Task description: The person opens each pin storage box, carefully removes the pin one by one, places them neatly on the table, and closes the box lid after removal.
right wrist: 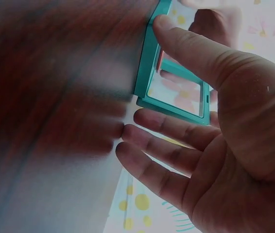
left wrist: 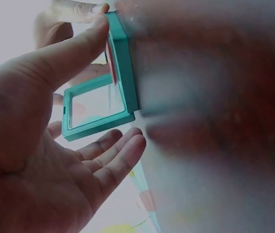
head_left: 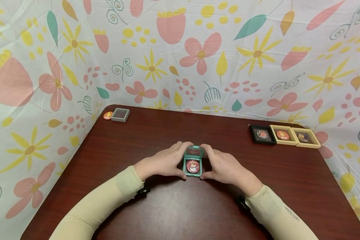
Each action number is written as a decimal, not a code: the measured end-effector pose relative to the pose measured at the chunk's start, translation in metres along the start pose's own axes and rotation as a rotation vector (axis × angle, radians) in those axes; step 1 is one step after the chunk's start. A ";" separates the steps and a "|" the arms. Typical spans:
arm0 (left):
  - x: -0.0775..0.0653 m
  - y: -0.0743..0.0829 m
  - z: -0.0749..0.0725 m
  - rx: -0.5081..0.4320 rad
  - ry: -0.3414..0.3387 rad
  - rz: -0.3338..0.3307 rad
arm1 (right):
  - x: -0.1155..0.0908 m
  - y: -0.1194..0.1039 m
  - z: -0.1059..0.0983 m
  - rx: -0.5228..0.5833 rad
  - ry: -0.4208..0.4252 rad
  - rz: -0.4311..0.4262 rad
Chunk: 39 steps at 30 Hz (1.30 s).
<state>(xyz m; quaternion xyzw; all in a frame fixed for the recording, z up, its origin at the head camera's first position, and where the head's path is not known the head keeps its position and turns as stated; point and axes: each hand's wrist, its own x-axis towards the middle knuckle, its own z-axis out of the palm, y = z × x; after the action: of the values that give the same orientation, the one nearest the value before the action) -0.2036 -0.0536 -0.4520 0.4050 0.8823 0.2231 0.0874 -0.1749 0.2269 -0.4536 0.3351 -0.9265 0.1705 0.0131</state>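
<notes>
Gripping green case (head_left: 193, 175), frame centre: left hand (head_left: 168, 161), right hand (head_left: 225, 165); badge (head_left: 193, 166) inside; probable closing stage, next: fold lid (head_left: 194, 152).

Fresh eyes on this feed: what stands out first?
First, the open green square case holding a round red badge, between the left hand and right hand, just below the head view's centre. Next, the white flower-printed cloth behind the glossy dark brown table. Then the black square frame beside two pale yellow square frames, near the table's far right corner.
</notes>
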 end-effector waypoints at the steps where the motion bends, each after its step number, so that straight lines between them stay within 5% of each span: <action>1: 0.000 -0.001 -0.001 -0.007 0.005 0.001 | 0.000 0.000 0.000 0.000 -0.002 0.002; 14: 0.004 0.006 -0.012 -0.086 0.301 0.066 | -0.001 0.001 0.000 0.011 -0.011 0.015; 19: 0.005 0.012 -0.006 -0.040 0.248 0.074 | -0.001 0.001 0.000 0.012 -0.004 0.009; 29: 0.005 0.023 0.004 0.271 0.117 0.083 | 0.000 0.001 0.000 -0.011 -0.002 0.000; 39: 0.010 0.026 0.011 0.354 0.020 0.026 | 0.000 0.001 0.000 0.004 0.003 -0.002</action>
<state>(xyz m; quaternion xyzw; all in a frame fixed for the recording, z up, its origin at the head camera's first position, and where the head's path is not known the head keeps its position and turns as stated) -0.1888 -0.0274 -0.4497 0.4232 0.9034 0.0694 0.0032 -0.1751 0.2278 -0.4540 0.3359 -0.9258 0.1728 0.0141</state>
